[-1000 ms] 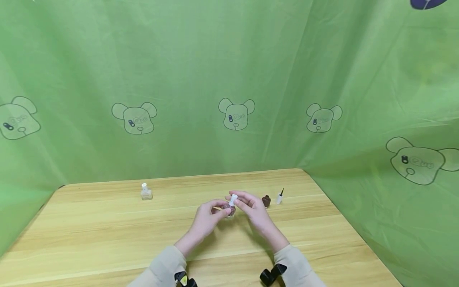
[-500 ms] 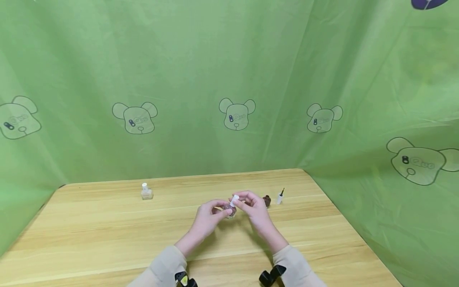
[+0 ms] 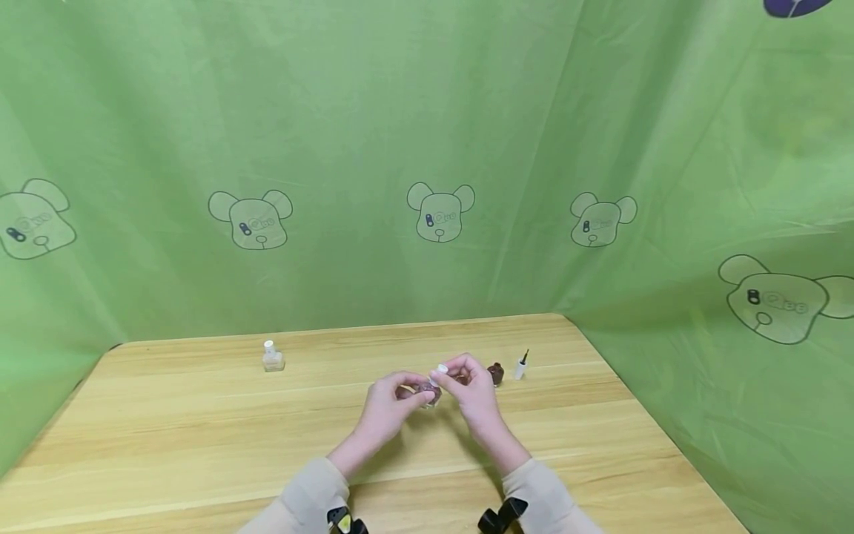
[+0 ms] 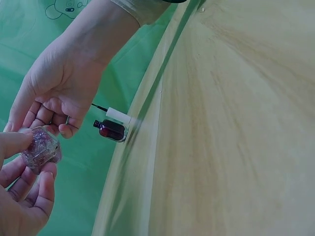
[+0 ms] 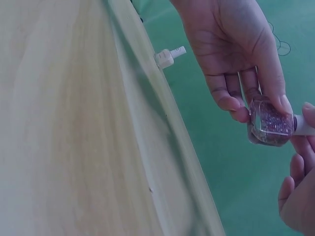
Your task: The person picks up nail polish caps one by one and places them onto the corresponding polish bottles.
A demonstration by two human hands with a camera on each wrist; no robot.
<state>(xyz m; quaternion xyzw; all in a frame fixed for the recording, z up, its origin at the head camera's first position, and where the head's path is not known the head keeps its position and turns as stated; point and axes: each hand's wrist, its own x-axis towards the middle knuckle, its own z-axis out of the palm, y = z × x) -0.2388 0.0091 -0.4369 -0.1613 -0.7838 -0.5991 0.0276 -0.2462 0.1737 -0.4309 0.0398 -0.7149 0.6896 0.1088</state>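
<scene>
over the tabletop (image 3: 200,445), the glitter bottle (image 5: 270,123) is pinched by fingers (image 4: 46,189) of the left hand (image 3: 383,406), its cap (image 5: 303,127) by those of the right hand (image 3: 477,393); a dark bottle (image 3: 496,374) is seen beside a brush (image 3: 521,367).

green bear-printed curtain (image 3: 360,163), pale wooden table (image 3: 220,430)
</scene>
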